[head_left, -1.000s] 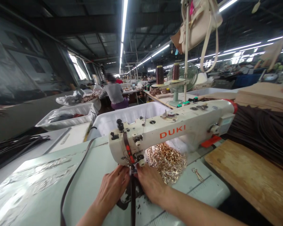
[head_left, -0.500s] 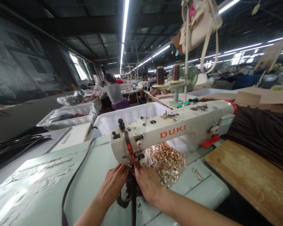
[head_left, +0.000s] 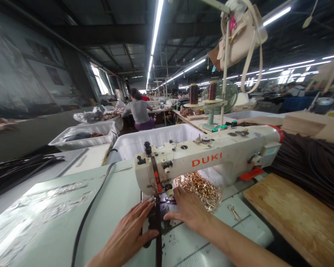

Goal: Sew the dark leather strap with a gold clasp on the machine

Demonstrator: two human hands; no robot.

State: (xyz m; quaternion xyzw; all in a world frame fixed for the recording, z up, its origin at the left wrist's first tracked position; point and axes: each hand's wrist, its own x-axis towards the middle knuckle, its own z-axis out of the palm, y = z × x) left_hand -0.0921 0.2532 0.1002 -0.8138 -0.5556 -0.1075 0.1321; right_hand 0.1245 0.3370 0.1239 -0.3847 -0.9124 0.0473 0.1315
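Note:
A dark brown strap (head_left: 158, 237) runs lengthwise under the head of a white sewing machine (head_left: 208, 157). My left hand (head_left: 129, 230) lies left of the strap with fingers stretched forward and thumb apart, its thumb tip at the strap's edge. Right of the needle area, my right hand (head_left: 193, 209) has its thumb apart from the fingers, with nothing visible between them. Its fingers reach beside the machine head, near a pile of gold-coloured metal clasps (head_left: 203, 185). The needle and presser foot are mostly hidden.
A loose clasp (head_left: 235, 213) lies at right, near a wooden board (head_left: 292, 211). Dark straps (head_left: 317, 159) are heaped behind the board. Another strap length (head_left: 87, 211) curves across the table's left. White bins (head_left: 156, 135) stand behind; a co-worker (head_left: 140, 113) sits farther off.
Both hands were pinched close together at the strap under the machine head. Now they have moved apart and their fingers have opened. The view has shifted slightly.

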